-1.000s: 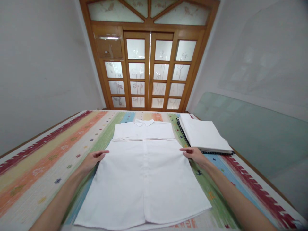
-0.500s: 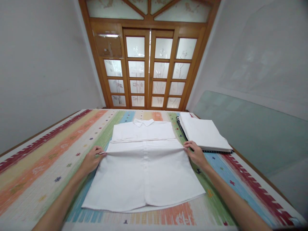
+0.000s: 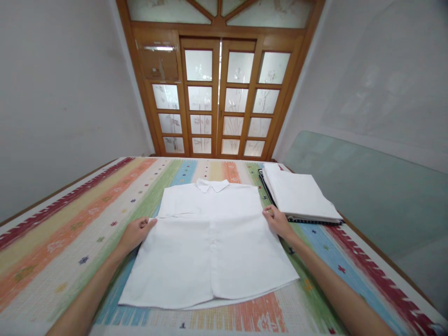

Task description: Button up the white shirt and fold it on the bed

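Note:
A white collared shirt (image 3: 210, 256) lies front up before me, its collar at the far end and its hem towards me. A crosswise fold runs over its upper body, below the collar. At the left end of that fold my left hand (image 3: 137, 232) is closed, pinching the cloth between thumb and fingers. My right hand (image 3: 278, 221) is closed on the matching right edge. No sleeves show; they are hidden or tucked out of sight.
A patterned striped cloth (image 3: 105, 224) covers the surface under the shirt. Right of the shirt lies a stack of folded white and dark garments (image 3: 303, 193). A pale green panel (image 3: 367, 186) stands along the right wall, and wooden glazed doors (image 3: 217, 93) are at the far end.
The fold's held edge has shifted slightly and now lies flatter and straighter. The collar has slid a little towards me, and the right hand has moved slightly left.

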Available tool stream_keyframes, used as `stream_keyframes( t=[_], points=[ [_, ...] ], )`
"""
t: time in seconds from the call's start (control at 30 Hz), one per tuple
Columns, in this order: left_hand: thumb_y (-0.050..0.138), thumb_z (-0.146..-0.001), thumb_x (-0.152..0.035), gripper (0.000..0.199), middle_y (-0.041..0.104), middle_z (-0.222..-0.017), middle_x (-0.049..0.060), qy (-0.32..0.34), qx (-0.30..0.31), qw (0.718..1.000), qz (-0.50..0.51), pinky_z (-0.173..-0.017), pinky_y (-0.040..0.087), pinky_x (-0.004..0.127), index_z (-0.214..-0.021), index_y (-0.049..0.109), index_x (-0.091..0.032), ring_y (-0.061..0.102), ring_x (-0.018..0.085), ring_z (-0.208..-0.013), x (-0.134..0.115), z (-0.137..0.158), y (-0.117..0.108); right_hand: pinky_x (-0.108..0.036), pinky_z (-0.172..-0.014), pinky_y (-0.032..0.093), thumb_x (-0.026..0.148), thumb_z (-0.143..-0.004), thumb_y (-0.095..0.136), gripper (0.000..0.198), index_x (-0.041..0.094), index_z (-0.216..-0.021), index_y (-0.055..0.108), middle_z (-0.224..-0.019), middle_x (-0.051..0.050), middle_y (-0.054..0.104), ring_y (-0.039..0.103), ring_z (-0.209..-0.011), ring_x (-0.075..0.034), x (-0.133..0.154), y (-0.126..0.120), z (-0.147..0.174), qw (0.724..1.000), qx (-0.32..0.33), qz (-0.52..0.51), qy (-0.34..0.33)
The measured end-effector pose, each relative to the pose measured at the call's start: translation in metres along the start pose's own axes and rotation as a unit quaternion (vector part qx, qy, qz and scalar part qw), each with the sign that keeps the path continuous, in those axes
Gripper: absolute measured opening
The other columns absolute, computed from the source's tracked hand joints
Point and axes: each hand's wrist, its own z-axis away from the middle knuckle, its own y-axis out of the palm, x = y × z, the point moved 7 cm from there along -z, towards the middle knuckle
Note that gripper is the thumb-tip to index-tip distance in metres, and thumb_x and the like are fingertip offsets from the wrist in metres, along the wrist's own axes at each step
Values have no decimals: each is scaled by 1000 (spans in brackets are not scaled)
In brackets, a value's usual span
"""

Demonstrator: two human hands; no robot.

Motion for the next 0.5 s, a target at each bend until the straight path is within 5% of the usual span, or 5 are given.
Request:
stream_keyframes(
  t=[0.2, 0.5],
  points=[
    [51, -67, -59, 40, 52, -48, -1, -15, -40, 995, -91, -55, 35, 26, -55, 54, -22, 54, 18, -54, 4, -3, 2, -27, -58, 31, 29, -80, 49, 18, 21, -95, 53, -52, 6, 51, 52, -54, -17, 1, 6, 0, 994, 5, 110, 2],
    [53, -69, -57, 35, 58, -53, 0, -23, -53, 993, -108, -59, 38, 27, -63, 56, -22, 58, 20, -59, -1, -2, -1, -27, -58, 32, 29, -82, 50, 15, 21, -94, 54, -61, 2, 58, 56, -61, -18, 2, 1, 9, 987, 2, 163, 5]
  ],
)
